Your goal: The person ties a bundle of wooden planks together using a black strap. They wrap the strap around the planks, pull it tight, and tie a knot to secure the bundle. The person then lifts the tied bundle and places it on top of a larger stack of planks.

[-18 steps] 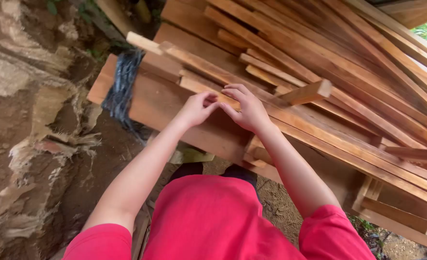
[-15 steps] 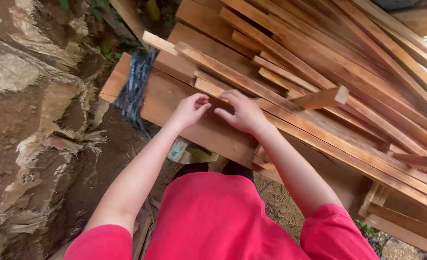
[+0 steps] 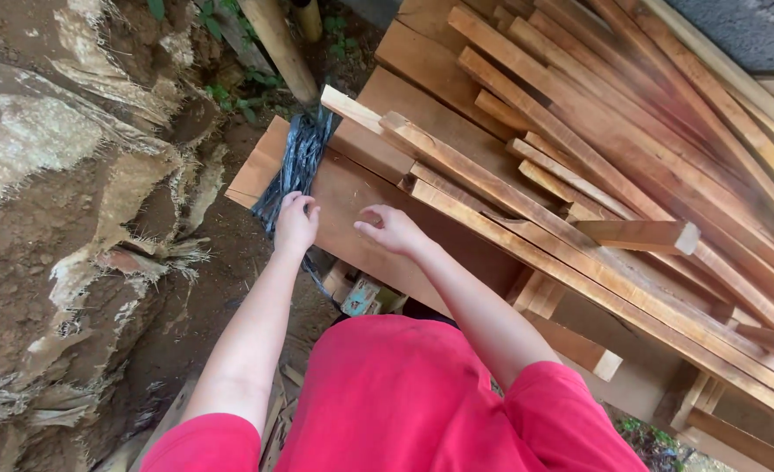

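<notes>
Wide board (image 3: 361, 218) lying at bottom of stacked timber, black plastic strip (image 3: 293, 170) wrapping its left end.
Left hand (image 3: 296, 224) curling on board edge beside strip, fingers bent; right hand (image 3: 393, 231) hovering loosely open just above board face. Long slats (image 3: 527, 210) piling across top, pinning board; earth bank (image 3: 72, 218) crowding left, wooden pole (image 3: 279, 45) leaning behind.

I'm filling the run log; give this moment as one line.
left hand: grips black plastic strap | right hand: open above wide board | slats: stacked on top
</notes>
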